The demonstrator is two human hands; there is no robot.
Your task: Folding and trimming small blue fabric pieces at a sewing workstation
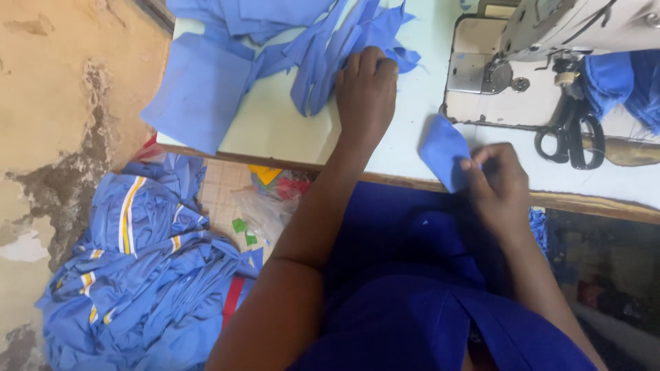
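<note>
Fabric piece: small blue cut piece (pixel 443 151), lying at the table's near edge, at about 1 o'clock from where I watch.
Right hand: my right hand (pixel 500 180) pinches that piece at its lower right corner, thumb and fingertips closed narrow on the cloth; the piece spreads away toward 10 o'clock from the grip.
Left hand: my left hand (pixel 366 89) rests knuckles-up at 12 o'clock, fingers curled onto the heap of blue strips (pixel 323 62); I cannot tell whether it grips any.
Table: pale top (pixel 289 130), wooden front edge.
Machine: sewing machine (pixel 550 41) at 2 o'clock, black scissors (pixel 572 134) just beside its base.
Floor: pile of blue garments with striped trim (pixel 137 275) at 8 o'clock.
</note>
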